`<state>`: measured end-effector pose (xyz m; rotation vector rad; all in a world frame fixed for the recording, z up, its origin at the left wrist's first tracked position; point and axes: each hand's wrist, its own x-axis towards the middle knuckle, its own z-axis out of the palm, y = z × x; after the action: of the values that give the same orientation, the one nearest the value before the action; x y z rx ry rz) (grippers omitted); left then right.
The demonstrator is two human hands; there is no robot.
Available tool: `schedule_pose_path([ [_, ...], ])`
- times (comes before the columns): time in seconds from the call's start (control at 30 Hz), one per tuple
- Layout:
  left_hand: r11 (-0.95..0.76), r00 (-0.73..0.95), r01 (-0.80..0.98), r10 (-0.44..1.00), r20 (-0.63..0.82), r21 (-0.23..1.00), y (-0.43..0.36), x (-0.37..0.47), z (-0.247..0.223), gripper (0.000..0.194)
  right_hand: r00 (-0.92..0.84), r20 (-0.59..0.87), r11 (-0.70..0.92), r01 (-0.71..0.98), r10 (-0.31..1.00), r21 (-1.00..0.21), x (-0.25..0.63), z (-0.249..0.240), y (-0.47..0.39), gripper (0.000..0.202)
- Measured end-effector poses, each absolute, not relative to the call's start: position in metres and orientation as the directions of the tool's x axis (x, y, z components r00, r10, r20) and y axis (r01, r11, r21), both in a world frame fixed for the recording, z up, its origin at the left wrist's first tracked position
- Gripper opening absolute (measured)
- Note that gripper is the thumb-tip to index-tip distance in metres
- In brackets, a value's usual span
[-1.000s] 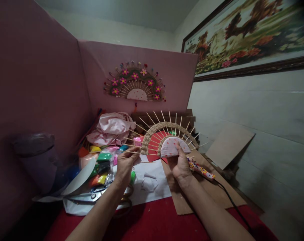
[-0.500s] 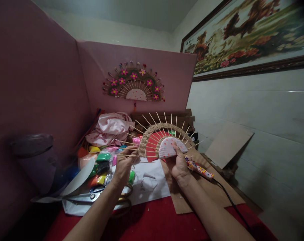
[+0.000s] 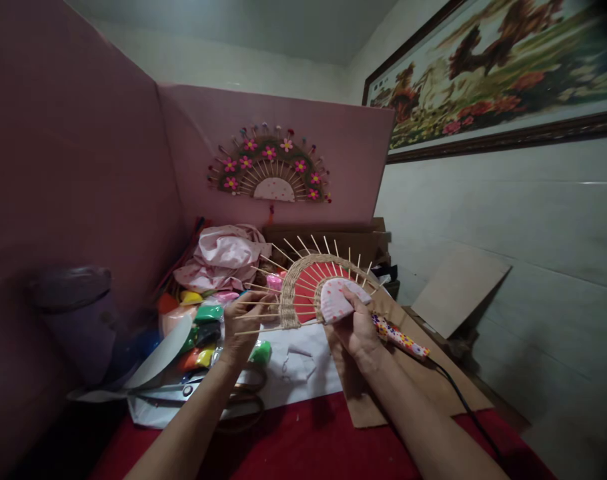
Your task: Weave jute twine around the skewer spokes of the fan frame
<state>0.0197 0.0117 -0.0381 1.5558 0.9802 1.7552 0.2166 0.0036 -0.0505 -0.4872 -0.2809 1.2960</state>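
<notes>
My right hand [image 3: 359,332] grips a half-round fan [image 3: 311,263] by its white, red-dotted cloth centre [image 3: 341,299], thumb on top. Thin wooden sticks radiate from that centre through a band of woven cord, their ends poking out past it. Red material shows between the centre and the band. At the fan's left side, my left hand [image 3: 239,327] has its fingers closed around the end of a stick. The fan is held up above the table, tilted.
Large scissors [image 3: 188,390] and bagged coloured clay [image 3: 208,331] lie left. A flower-patterned tool [image 3: 401,337] with a black cord rests on brown cardboard [image 3: 363,407] at right. Behind are pink cloth [image 3: 228,250] and a finished fan [image 3: 268,163] on the pink panel.
The fan has tilted and turned, its left end coming lower and its right-hand sticks foreshortening. My left fingers have shifted slightly to the left along the sticks.
</notes>
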Motion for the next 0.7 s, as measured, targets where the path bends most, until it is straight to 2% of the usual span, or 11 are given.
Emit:
schedule_pose_path([
  [0.1,-0.664,-0.123,0.292,0.688,0.716,0.688,0.018,0.010,-0.044,0.015,0.263,-0.107,0.172,-0.839,0.959,-0.516,0.218,-0.051,0.005,0.018],
  [0.2,-0.678,-0.101,0.526,0.548,0.830,0.512,0.024,0.001,-0.048,0.016,0.265,-0.139,0.153,-0.832,0.954,-0.534,0.218,-0.051,0.005,0.014],
  [0.3,-0.652,-0.072,0.652,0.455,0.888,0.387,0.026,-0.005,-0.047,0.018,0.290,-0.167,0.158,-0.825,0.942,-0.542,0.217,-0.050,0.005,0.010],
  [0.4,-0.674,-0.007,0.676,0.397,0.918,0.297,0.025,-0.007,-0.041,0.016,0.295,-0.157,0.160,-0.811,0.943,-0.563,0.219,-0.051,0.007,0.010],
  [0.5,-0.723,0.034,0.626,0.401,0.915,0.293,0.024,-0.009,-0.036,0.011,0.294,-0.115,0.177,-0.796,0.949,-0.579,0.224,-0.055,0.011,0.011],
  [0.7,-0.724,-0.003,0.486,0.559,0.829,0.490,0.027,-0.015,-0.031,0.005,0.343,-0.111,0.215,-0.777,0.933,-0.591,0.232,-0.055,0.015,0.016],
])
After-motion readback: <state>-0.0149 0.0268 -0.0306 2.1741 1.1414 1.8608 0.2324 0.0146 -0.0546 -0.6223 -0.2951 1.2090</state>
